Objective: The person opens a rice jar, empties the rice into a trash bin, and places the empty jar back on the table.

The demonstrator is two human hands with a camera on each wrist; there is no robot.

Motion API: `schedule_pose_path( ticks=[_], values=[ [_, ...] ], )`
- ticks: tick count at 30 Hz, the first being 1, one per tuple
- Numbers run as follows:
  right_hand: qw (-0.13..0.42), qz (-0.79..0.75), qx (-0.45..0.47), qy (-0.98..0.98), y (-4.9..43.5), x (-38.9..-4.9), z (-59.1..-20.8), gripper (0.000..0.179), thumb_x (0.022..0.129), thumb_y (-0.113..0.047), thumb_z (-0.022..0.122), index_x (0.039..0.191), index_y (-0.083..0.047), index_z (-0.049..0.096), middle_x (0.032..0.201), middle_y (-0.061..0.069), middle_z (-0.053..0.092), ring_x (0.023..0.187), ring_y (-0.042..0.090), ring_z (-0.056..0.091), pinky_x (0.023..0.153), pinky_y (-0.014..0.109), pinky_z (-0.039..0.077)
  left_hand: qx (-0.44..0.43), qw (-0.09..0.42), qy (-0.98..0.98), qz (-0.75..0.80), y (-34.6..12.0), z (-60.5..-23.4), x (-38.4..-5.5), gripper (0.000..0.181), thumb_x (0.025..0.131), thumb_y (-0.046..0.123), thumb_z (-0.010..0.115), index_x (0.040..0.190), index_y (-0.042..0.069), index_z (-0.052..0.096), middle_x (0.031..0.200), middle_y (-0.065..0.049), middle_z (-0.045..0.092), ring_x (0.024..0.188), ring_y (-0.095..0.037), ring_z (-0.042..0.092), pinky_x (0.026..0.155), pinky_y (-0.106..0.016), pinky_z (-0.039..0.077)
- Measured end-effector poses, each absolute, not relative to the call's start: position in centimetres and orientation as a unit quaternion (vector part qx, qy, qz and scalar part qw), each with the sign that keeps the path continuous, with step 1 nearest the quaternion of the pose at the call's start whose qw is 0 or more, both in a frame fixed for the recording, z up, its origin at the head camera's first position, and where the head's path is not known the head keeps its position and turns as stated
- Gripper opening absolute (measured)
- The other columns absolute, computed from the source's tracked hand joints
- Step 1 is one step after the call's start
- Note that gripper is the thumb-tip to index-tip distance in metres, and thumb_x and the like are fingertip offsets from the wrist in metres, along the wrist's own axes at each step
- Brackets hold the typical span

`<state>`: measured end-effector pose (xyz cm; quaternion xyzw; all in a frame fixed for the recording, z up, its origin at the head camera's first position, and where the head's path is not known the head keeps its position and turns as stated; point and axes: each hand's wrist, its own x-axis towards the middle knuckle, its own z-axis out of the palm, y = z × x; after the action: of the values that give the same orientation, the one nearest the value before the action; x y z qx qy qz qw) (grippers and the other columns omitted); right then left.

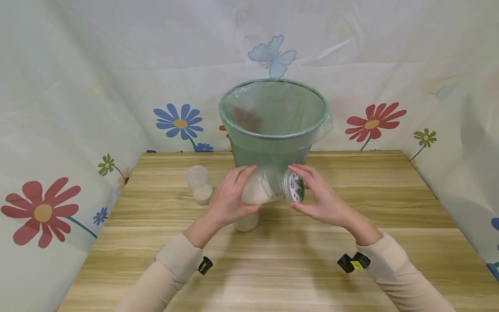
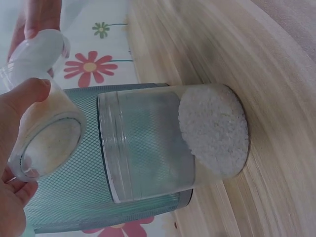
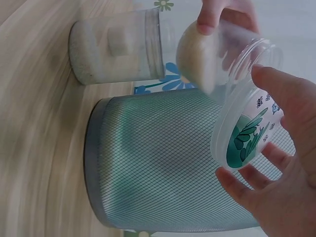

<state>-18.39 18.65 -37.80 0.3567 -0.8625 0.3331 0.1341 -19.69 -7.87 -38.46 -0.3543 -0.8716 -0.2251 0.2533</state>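
Observation:
My left hand [image 1: 230, 197] grips a clear plastic jar [image 1: 260, 186] holding white rice, tipped on its side with its mouth toward the right. The rice slopes along the jar's lower wall. Opposite it, my right hand [image 1: 322, 197] holds a round lid [image 1: 295, 187] by its rim, its printed green-and-white top facing right. In the right wrist view the lid [image 3: 247, 131] is angled at the jar's threaded mouth. Below the left hand stands a second clear jar [image 2: 153, 143] with rice in its bottom, partly hidden in the head view.
A third clear container [image 1: 199, 184] with some rice stands on the left of the wooden table [image 1: 273, 268]. Behind the hands is a mesh bin [image 1: 273, 149] lined with a green bag. Flower-printed sheeting [image 1: 70, 108] surrounds the table.

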Motion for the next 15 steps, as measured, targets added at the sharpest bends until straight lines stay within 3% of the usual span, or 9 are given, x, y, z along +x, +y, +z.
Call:
schedule_pose_path(
  ticks=[7, 15],
  values=[
    [0.120, 0.339, 0.335, -0.871, 19.0, -18.5, -38.9, 0.082, 0.070, -0.011, 0.078, 0.139, -0.006, 0.034, 0.139, 0.017, 0.034, 0.114, 0.025, 0.043, 0.078, 0.037, 0.052, -0.345, 0.249, -0.875, -0.230, -8.4, -38.4, -19.6, 0.093, 0.057, 0.033, 0.085, 0.134, 0.007, 0.041, 0.127, -0.010, 0.049, 0.115, -0.024, 0.048, 0.094, -0.038, 0.044],
    [0.098, 0.321, 0.311, -0.889, 20.1, -19.0, -40.6, 0.080, 0.070, -0.012, 0.079, 0.137, -0.003, 0.035, 0.138, 0.021, 0.035, 0.119, 0.032, 0.039, 0.092, 0.049, 0.042, -0.342, 0.255, -0.874, -0.235, -8.9, -38.4, -19.6, 0.090, 0.059, 0.035, 0.084, 0.133, 0.008, 0.041, 0.127, -0.010, 0.049, 0.115, -0.024, 0.047, 0.094, -0.038, 0.045]
  ],
)
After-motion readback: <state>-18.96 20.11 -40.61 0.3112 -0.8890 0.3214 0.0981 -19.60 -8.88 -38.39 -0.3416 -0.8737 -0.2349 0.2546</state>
